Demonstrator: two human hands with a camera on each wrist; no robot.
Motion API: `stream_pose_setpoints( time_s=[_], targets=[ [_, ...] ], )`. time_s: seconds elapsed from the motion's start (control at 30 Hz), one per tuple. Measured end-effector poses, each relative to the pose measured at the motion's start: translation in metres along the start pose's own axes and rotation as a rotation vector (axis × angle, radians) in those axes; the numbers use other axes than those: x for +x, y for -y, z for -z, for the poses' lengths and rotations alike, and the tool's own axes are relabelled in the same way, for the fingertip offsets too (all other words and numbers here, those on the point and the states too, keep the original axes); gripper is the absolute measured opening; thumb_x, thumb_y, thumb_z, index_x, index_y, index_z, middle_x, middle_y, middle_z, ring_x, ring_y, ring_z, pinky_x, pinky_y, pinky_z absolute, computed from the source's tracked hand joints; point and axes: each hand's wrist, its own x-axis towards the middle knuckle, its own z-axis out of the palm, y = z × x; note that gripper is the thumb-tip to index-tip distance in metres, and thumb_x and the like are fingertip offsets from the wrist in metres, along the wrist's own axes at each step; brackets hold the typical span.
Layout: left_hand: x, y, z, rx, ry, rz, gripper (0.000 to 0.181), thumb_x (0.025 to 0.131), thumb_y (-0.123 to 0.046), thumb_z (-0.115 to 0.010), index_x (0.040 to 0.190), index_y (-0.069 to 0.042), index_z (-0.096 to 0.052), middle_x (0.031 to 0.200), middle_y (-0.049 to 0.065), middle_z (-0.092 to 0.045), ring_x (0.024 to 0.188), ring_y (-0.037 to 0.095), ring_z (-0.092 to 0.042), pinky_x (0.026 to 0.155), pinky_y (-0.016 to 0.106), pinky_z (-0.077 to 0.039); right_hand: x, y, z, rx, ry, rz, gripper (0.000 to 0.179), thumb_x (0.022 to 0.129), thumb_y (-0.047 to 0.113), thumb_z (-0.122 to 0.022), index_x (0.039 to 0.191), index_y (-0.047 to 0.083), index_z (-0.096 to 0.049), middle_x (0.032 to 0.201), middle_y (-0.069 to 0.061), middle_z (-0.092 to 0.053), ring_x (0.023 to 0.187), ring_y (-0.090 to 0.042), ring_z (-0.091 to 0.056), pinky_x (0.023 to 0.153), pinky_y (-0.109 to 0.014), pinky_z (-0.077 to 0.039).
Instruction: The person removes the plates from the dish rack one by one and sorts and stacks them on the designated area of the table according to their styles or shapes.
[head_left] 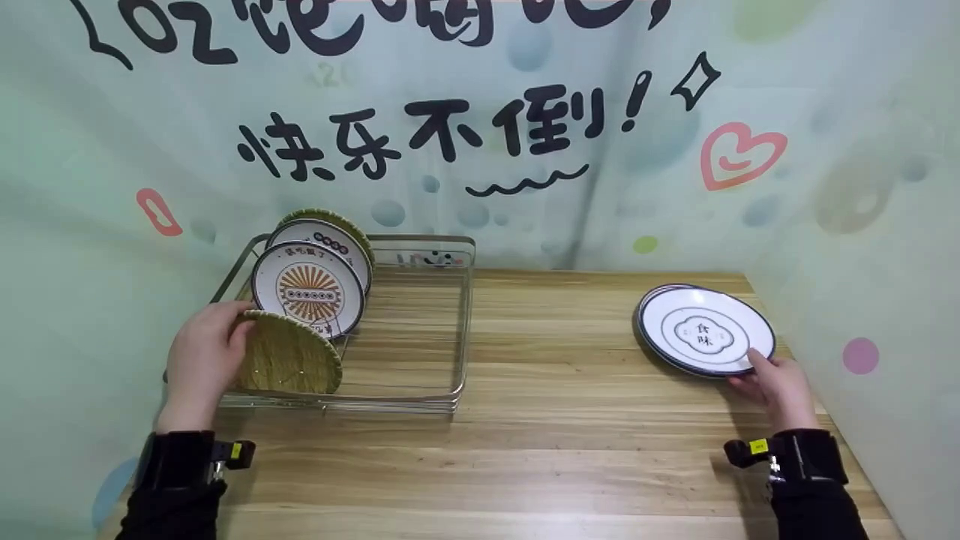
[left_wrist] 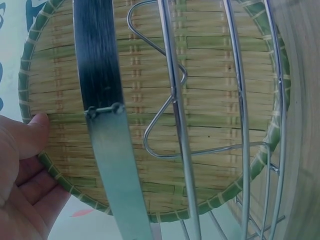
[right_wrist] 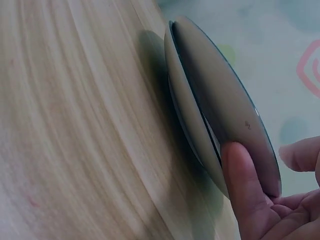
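Note:
My left hand (head_left: 202,352) pinches the rim of a round woven bamboo tray (head_left: 292,356), which stands on edge inside the front of a wire dish rack (head_left: 463,322). The left wrist view shows my thumb on the near face of the tray (left_wrist: 210,120) and the other fingers behind it, beyond the rack's metal bars. At the right of the table, my right hand (head_left: 780,382) holds the edge of a white, dark-rimmed plate (head_left: 709,304), thumb above and fingers underneath. This plate (right_wrist: 225,95) sits tilted over another plate (right_wrist: 182,100), with a narrow gap between them.
Behind the held tray, a white plate with an orange sunburst (head_left: 285,274), another plate (head_left: 352,262) and a second bamboo tray (head_left: 330,216) stand in the rack. The wooden table (head_left: 555,420) meets a printed cloth backdrop (head_left: 525,225) at the back and sides.

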Motion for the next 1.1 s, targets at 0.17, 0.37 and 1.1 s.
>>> stream_pose_setpoints(
  time_s=[0.17, 0.37, 1.1],
  targets=[
    [0.0, 0.0, 0.002, 0.002, 0.023, 0.017, 0.024, 0.09, 0.005, -0.065, 0.114, 0.006, -0.065, 0.111, 0.029, -0.065, 0.104, 0.047, -0.058, 0.093, 0.062, -0.043, -0.001, 0.002, 0.0, -0.092, -0.014, -0.002, 0.071, 0.106, 0.026, -0.039, 0.146, -0.022, -0.005, 0.101, -0.013, -0.057, 0.067, -0.009, -0.069, 0.077, -0.023, -0.058],
    [0.002, 0.0, 0.004, 0.006, 0.017, 0.013, 0.021, 0.09, 0.006, -0.065, 0.111, 0.006, -0.067, 0.107, 0.028, -0.066, 0.1, 0.047, -0.06, 0.09, 0.062, -0.045, -0.002, 0.002, 0.003, -0.16, -0.004, 0.014, 0.071, 0.105, 0.026, -0.038, 0.145, -0.023, -0.005, 0.109, -0.019, -0.057, 0.071, -0.007, -0.069, 0.08, -0.025, -0.057],
    [0.004, -0.006, 0.006, -0.053, -0.098, -0.012, 0.013, 0.089, 0.007, -0.067, 0.101, 0.003, -0.072, 0.1, 0.023, -0.07, 0.094, 0.042, -0.064, 0.085, 0.055, -0.049, -0.005, 0.011, -0.009, -0.511, -0.191, 0.208, 0.067, 0.102, 0.035, -0.04, 0.144, -0.016, -0.031, 0.142, -0.036, -0.039, 0.128, -0.041, -0.041, 0.097, -0.039, -0.04]
  ],
)
